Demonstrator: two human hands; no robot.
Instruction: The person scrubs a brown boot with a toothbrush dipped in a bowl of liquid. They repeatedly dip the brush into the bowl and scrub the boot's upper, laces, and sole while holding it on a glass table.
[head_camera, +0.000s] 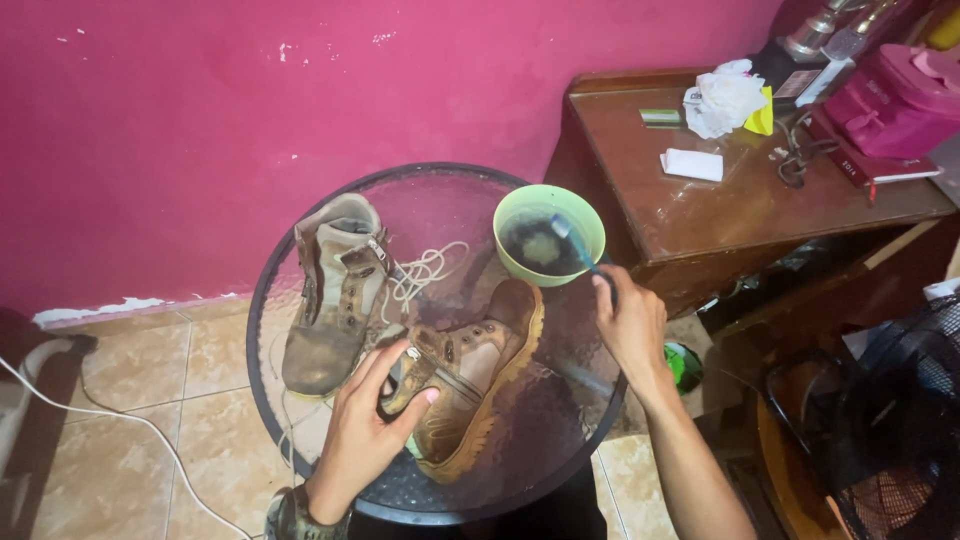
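1. Boot (465, 385), brown and muddy, lies on its side on the round glass bench (560, 450), its tan sole turned toward the person's right and its open top toward the left hand.
2. Fingers (400, 385) of the left hand (365, 425) are wrapped around the boot's collar, thumb on the near side, holding it firmly against the glass.
3. Fingers of the right hand (630, 320) are closed narrowly around the handle of a blue toothbrush (578, 245).
4. The toothbrush slants up and away from that hand, its head over the dark water inside a light green bowl (550, 232); whether the bristles touch the water cannot be told.
5. The bowl stands on the bench just beyond the boot's toe, near the far right edge of the glass.
6. A second boot (335, 295), equally dirty, stands upright on the left part of the bench, apart from the held one.
7. Pale laces (428, 272) lie in a loose heap between the second boot and the bowl.
8. A watch or strap sits on the left wrist (295, 515).
9. Beyond the bench, to the right, a brown wooden side table (700, 215) carries crumpled white paper (725, 98) and a pink box (890, 100).
10. A magenta wall (250, 120) rises behind, above a tan tiled floor (140, 400) crossed by a white cable (150, 430).
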